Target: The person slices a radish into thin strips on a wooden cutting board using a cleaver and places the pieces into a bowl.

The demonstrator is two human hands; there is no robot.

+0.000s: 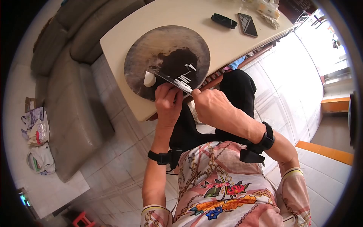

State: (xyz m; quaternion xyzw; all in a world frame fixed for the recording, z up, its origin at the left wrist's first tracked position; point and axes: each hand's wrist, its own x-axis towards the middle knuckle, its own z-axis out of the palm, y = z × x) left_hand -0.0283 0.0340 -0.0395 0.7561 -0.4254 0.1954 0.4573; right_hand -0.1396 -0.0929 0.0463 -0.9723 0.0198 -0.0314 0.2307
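Note:
A round wooden chopping board [141, 49] with a dark, wet-looking patch lies on the table. My right hand [210, 104] is wrapped round the handle end of a knife [163, 77], whose blade slants across the board's near side. Close against the blade, my left hand [167, 100] has its fingers curled down at the board's near edge; whatever they press on is hidden. Several thin white strips [184, 80] of a cut vegetable lie along the blade's far side, two of them a little farther off. A larger white chunk [149, 79] rests left of the blade.
The pale table [113, 41] also carries a black case [224, 21], a phone [247, 25] and some packets [269, 9] at its far right. A grey sofa [75, 113] stands to the left, with bags [38, 132] beyond it. My knees are under the table's near edge.

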